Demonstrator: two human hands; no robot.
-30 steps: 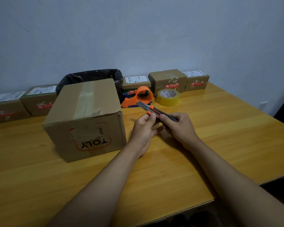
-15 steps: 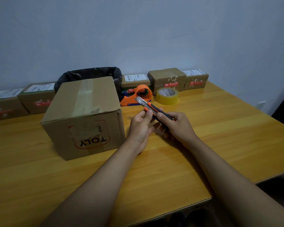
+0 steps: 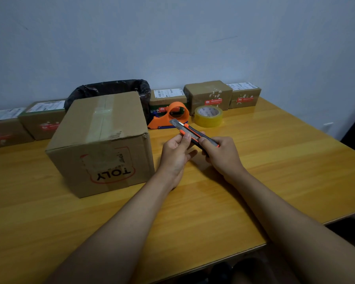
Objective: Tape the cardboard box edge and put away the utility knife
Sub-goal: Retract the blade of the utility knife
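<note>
On the left of the table (image 3: 275, 171) I see the cardboard box (image 3: 103, 144), tape along its top seam. Just right of it my left hand (image 3: 175, 152) pinches the utility knife (image 3: 193, 134) mid-body, right hand (image 3: 221, 154) clamped on its handle, blade out. Knife step, I judge; next: retract the blade, set it down.

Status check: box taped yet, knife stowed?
Clear tape already runs along the top seam of the cardboard box. Both hands, left and right, hold the utility knife, blade out. Left: retract it and put it away.
</note>
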